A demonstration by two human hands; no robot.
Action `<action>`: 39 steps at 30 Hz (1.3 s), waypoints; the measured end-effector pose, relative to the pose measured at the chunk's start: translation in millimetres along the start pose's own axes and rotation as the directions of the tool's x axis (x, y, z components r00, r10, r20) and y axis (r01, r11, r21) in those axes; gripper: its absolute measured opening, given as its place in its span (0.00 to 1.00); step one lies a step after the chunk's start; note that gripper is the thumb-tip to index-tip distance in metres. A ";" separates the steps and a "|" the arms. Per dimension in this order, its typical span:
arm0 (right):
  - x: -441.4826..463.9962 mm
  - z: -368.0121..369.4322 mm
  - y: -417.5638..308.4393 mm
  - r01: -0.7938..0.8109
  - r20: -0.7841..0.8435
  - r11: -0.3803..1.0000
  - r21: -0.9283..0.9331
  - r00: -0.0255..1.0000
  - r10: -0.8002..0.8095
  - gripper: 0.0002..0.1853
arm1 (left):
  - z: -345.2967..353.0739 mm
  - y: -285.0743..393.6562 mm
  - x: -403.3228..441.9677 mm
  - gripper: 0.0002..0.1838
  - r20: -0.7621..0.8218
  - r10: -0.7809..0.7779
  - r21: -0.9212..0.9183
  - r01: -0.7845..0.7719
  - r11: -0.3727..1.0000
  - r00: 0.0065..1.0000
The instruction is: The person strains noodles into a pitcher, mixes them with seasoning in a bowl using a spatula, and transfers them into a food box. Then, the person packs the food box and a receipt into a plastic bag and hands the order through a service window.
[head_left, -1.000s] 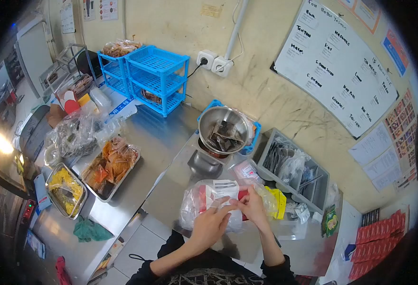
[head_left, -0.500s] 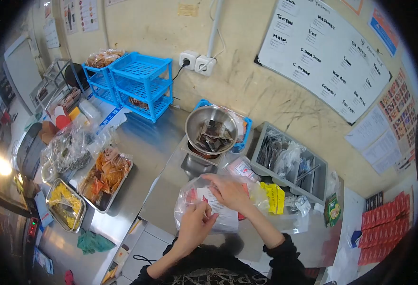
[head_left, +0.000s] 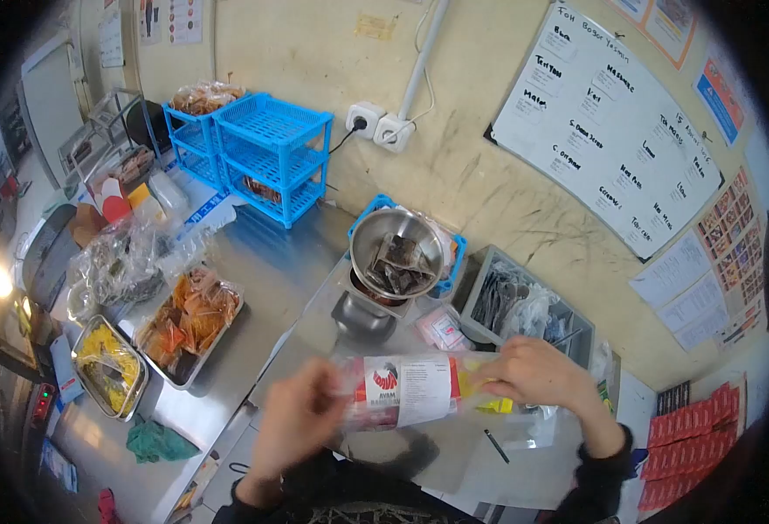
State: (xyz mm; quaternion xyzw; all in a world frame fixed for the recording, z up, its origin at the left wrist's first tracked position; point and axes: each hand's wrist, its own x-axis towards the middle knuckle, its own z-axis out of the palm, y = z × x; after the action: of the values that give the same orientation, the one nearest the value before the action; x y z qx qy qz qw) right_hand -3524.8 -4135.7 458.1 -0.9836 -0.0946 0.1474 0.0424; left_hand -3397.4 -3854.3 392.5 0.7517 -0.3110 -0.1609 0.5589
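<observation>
A clear plastic food packet [head_left: 425,388] is stretched sideways between my hands, above the steel table. It has a red and white printed front with the word "AYAM" and a white paper label. My right hand [head_left: 537,374] pinches the packet's clear right end. My left hand [head_left: 301,415], smeared by motion, is closed at its left end. Behind the packet, part of a yellow packet [head_left: 495,406] shows near my right fingers. A dark pen [head_left: 496,445] lies on the table, just below the packet.
A steel bowl [head_left: 361,229] with dark packets stands behind the hands. Right of it is a grey divided bin [head_left: 489,278]. Steel trays of yellow food [head_left: 107,360] and orange-brown food [head_left: 194,327] sit on the left counter, near blue racks [head_left: 272,162] and a green cloth [head_left: 159,441].
Both hands have moved apart to the packet's ends. The packet, earlier lying bunched on the table, is now lifted and stretched with its front showing. The pen has come into view.
</observation>
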 end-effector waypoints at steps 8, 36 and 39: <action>47.4 58.9 -33.8 0.113 -0.341 0.867 0.485 0.938 0.069 0.17 | 61.5 -22.2 13.3 0.28 0.189 0.326 -0.319 -0.256 0.912 0.926; 45.1 178.1 -90.7 -0.430 -0.528 0.546 0.719 0.172 0.831 0.11 | 175.5 -45.2 22.1 0.13 0.635 0.284 0.025 -0.387 0.922 0.719; 58.2 195.3 -76.6 -0.445 -0.513 0.491 0.749 0.080 0.855 0.13 | 157.7 -28.8 5.7 0.16 0.580 0.506 0.149 -0.694 0.704 0.638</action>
State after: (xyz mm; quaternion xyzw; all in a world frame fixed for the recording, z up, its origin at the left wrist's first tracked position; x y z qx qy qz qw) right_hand -3541.7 -4038.4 264.1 -0.8022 0.4377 -0.3465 0.2115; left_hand -3477.8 -3969.5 315.0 0.6214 -0.7035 -0.0903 0.3329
